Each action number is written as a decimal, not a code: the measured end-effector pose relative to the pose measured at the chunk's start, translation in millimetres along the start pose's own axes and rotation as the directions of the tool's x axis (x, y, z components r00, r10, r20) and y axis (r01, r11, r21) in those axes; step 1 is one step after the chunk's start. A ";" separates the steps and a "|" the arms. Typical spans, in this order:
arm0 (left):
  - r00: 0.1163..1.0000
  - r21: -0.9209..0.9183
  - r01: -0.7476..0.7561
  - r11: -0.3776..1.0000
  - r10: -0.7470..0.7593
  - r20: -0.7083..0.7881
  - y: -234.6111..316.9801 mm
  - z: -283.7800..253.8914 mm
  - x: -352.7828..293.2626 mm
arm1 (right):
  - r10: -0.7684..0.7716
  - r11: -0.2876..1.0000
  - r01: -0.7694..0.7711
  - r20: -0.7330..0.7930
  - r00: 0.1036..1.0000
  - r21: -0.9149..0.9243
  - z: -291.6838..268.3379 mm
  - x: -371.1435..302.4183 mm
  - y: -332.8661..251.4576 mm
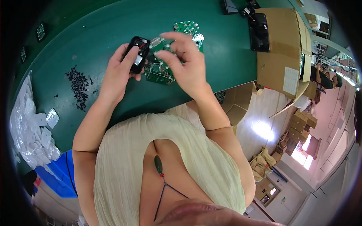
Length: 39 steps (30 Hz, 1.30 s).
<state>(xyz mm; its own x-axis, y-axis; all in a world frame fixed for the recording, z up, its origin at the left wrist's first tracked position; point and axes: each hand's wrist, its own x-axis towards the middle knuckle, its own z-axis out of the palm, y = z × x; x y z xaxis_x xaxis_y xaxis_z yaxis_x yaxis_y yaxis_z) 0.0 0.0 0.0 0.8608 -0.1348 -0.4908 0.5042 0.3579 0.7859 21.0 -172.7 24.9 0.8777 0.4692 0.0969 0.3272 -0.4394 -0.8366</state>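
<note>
Black shell (137, 53) held beside small green circuit board (163, 44)

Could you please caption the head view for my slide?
Left hand holds a black casing; right hand a green board.

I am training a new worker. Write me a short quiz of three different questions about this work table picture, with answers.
1. True or false: the left hand holds a black housing.
2. What lies in a loose heap on the green table, left of the hands?
A. small black parts
B. red screws
C. coins
3. Fill in: the right hand pinches a green ____.

Key: 1 true; 2 A; 3 circuit board.
</note>
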 end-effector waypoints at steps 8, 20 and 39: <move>0.995 0.039 -0.043 0.998 0.046 -0.084 -0.7 1.1 1.8 | 0.204 0.848 -0.079 -0.185 0.961 0.524 -9.9 -6.0 -6.9; 0.992 0.032 -0.092 0.995 0.095 -0.089 -5.0 6.9 -2.4 | 0.348 0.642 -0.215 -0.031 0.937 0.736 2.7 13.5 -19.1; 0.996 0.070 -0.092 0.993 0.092 -0.004 3.1 11.0 -17.6 | 0.361 0.759 -0.301 0.012 0.932 0.577 9.3 8.6 -2.3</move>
<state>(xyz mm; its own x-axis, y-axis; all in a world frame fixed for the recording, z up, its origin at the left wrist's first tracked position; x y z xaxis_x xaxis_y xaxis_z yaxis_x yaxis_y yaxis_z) -12.8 -6.7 15.2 0.9033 -0.0974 -0.4178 0.4268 0.3029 0.8521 24.5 -160.5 22.7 0.9326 0.2878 -0.2179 -0.2180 -0.0324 -0.9754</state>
